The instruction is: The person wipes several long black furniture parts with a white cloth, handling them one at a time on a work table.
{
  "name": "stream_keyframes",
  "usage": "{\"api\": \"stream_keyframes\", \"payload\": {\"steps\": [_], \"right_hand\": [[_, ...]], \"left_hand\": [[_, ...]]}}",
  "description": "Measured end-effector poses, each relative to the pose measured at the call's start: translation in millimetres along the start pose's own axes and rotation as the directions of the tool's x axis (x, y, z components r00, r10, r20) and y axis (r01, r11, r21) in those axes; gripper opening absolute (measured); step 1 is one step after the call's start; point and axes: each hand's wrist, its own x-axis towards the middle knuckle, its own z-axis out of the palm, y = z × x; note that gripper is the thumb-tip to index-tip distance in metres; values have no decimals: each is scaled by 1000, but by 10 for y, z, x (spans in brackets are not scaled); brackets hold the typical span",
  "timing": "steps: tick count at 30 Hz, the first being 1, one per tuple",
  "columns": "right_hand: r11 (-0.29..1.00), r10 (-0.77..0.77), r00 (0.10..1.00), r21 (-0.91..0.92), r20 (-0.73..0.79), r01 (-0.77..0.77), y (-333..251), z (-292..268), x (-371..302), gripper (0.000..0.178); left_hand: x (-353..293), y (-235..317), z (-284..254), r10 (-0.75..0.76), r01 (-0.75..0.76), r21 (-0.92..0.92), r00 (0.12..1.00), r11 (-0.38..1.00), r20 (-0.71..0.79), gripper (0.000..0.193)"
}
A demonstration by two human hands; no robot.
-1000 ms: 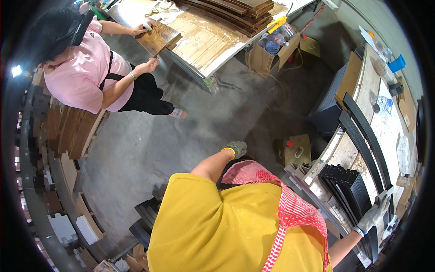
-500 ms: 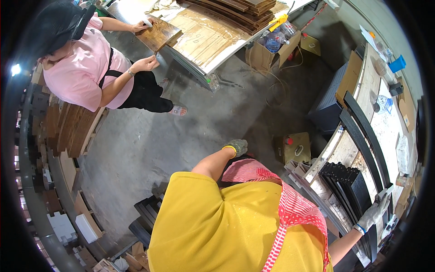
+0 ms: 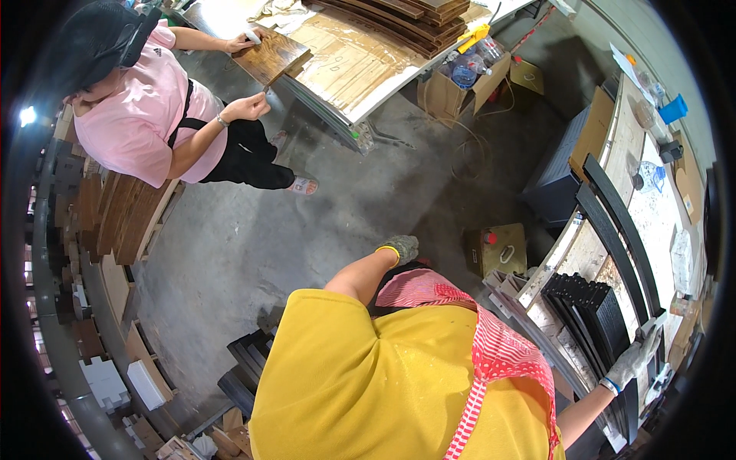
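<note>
My right hand [image 3: 630,366], in a pale grey work glove, is closed on a small pale flat piece [image 3: 656,320]. The piece rests against one of the long black strips [image 3: 625,230] lying side by side on the workbench; its kind is too small to make out. Beside this hand lies a row of black slats [image 3: 586,310], stacked on edge. My left hand [image 3: 403,247], in a grey-green glove with a yellow cuff, is in front of my waist, away from the bench. Its fingers are curled, and whatever may be in them is hidden.
Across the floor, a person in pink [image 3: 134,115] handles a brown wooden board [image 3: 272,60] at a worktable [image 3: 337,73] stacked with brown boards [image 3: 406,23]. A cardboard box [image 3: 445,96] of bottles, a square metal can [image 3: 502,249] and a hose [image 3: 479,142] occupy the floor.
The view has shifted very slightly. My hands and the black strips show no clear change.
</note>
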Motion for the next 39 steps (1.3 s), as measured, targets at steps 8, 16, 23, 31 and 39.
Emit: {"api": "stream_keyframes", "payload": {"steps": [8, 16, 23, 31, 39], "right_hand": [[996, 2, 1000, 90, 8, -3, -42, 22, 1, 53], [999, -28, 1000, 25, 6, 27, -77, -4, -6, 56], [999, 25, 1000, 21, 6, -25, 44, 38, 11, 57], [997, -43, 999, 66, -14, 44, 224, 74, 27, 53], [994, -33, 999, 106, -5, 33, -22, 43, 5, 54]], "left_hand": [[-35, 18, -38, 5, -5, 1, 999, 1000, -34, 35], [-48, 53, -94, 21, -21, 9, 999, 1000, -50, 36], [-21, 78, -108, 11, -11, 11, 999, 1000, -37, 36], [-32, 80, -85, 46, -45, 18, 996, 999, -72, 36], [7, 26, -11, 58, -55, 43, 995, 998, -76, 35]]}}
